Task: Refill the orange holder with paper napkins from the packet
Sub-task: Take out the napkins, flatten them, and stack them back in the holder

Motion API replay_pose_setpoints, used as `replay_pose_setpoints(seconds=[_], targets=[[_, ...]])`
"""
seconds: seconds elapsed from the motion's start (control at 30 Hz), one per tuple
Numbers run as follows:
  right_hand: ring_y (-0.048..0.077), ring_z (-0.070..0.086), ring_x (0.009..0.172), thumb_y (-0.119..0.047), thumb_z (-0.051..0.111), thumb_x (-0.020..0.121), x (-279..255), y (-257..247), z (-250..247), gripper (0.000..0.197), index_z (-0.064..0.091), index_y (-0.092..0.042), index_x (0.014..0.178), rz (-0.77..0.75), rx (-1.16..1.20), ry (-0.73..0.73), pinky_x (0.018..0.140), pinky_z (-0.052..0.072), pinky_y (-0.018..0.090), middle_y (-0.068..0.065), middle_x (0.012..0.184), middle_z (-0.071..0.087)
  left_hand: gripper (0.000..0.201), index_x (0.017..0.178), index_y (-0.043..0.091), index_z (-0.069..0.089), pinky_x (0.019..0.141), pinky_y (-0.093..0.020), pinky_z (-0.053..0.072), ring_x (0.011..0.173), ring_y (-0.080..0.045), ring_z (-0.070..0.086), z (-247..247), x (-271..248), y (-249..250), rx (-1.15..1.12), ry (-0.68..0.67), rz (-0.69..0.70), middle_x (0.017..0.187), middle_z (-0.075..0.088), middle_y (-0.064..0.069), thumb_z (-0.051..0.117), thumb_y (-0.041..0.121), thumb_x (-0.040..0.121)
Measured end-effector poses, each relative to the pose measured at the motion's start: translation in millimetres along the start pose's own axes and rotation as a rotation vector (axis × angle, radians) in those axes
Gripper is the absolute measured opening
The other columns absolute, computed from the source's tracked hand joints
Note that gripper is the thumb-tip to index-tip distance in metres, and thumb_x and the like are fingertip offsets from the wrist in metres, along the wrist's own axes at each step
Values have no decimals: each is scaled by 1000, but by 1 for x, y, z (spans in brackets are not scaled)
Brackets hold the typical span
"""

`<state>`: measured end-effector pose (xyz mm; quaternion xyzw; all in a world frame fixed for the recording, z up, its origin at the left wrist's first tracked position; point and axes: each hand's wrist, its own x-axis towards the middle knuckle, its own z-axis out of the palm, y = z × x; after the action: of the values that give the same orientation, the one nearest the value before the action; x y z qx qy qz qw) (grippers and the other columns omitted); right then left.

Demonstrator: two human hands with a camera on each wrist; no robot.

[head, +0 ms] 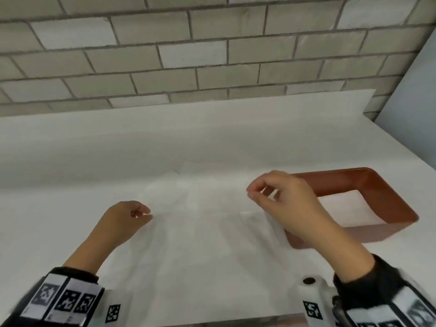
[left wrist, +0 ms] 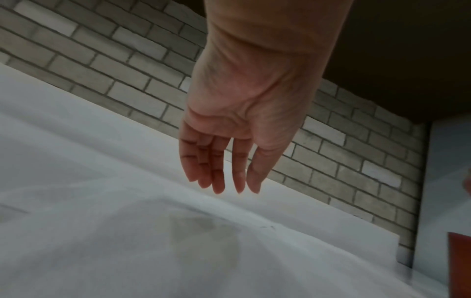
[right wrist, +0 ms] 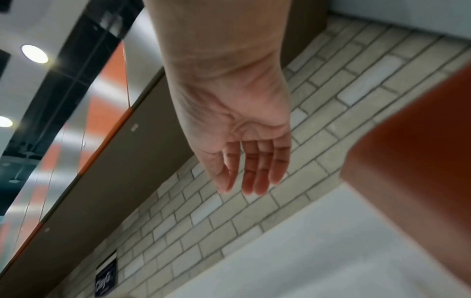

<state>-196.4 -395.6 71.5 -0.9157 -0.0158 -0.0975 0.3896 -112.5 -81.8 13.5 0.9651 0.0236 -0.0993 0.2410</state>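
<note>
The packet of paper napkins (head: 200,232) is a pale, see-through white wrapper lying on the white counter in front of me; in the left wrist view its film (left wrist: 153,252) shows streaks fanning out below the fingers. My left hand (head: 147,214) (left wrist: 246,190) pinches the wrapper's left edge between thumb and forefinger. My right hand (head: 250,193) (right wrist: 234,189) is raised over the wrapper's right side, thumb and forefinger pressed together on thin film that hangs under it. The orange holder (head: 389,223) (right wrist: 420,141) (left wrist: 460,262), a box-shaped loop with open sides, lies just right of my right hand.
The white counter (head: 70,161) runs back to a grey brick wall (head: 212,55). A pale panel (head: 412,102) closes off the right side. A small brown round thing (head: 309,280) lies near the front edge beside my right wrist.
</note>
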Motion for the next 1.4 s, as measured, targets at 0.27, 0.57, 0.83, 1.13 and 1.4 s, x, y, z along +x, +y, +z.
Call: replay_pose_setpoints(seconds=[0.27,0.57,0.83,1.13,1.4], targets=[[24,56,75,-49,58,84,47,-40,135,40,54,-13,68,320,-383,-539,54,40,27,1,71,54,59,125,11,53,88,-29,41,110,-27,54,-12,64,-15,17,-50,-71,128,51,-12,73,38,77],[21,54,75,-59,70,71,54,-57,166,52,43,-15,69,344,-665,-623,57,39,25,-3,68,47,60,111,2,56,76,-28,44,94,-25,59,-15,93,-23,175,-272,-57,113,63,-11,78,40,71],[18,52,74,-38,73,74,50,-51,163,35,44,-18,74,361,-515,-543,53,36,23,-4,76,48,49,98,10,62,79,-27,48,91,-20,62,-40,86,-44,117,-423,-51,102,65,-3,72,51,73],[10,33,52,-29,62,86,41,-42,142,43,32,-17,58,273,-164,-368,49,23,22,-4,59,35,28,106,12,63,78,-25,39,99,-22,57,-49,70,-59,100,-91,35,109,61,-4,66,31,85],[8,57,74,-26,60,90,36,-29,105,6,59,-25,85,232,78,-156,63,41,17,-12,81,62,11,95,18,69,67,-31,47,77,-23,59,-70,54,-39,-5,237,127,90,67,-4,65,18,84]])
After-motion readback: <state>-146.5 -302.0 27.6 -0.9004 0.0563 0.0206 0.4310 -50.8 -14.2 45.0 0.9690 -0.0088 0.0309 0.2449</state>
